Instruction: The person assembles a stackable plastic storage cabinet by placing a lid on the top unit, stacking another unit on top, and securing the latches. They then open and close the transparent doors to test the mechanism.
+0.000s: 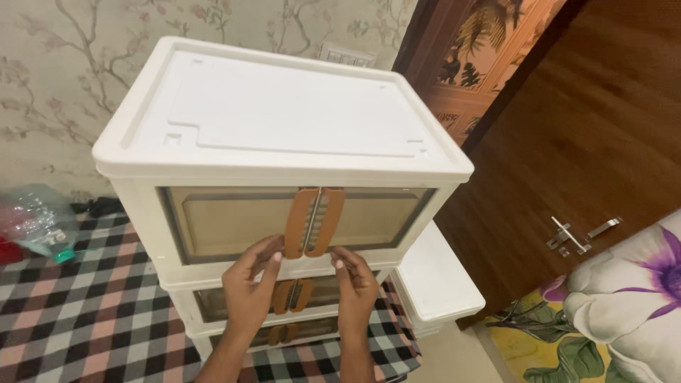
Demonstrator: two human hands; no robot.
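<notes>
Hands (298, 284) at white cabinet's (284, 120) tan door handles (313, 221)

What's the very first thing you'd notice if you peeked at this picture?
The big white plastic stacked storage cabinet fills the middle, standing on a black, white and pink checked cloth. On its top tier, two curved orange-brown door handles meet in the centre, and the left hand and right hand reach up to touch their lower ends. To the right stands a dark brown wooden door with a metal latch.
</notes>
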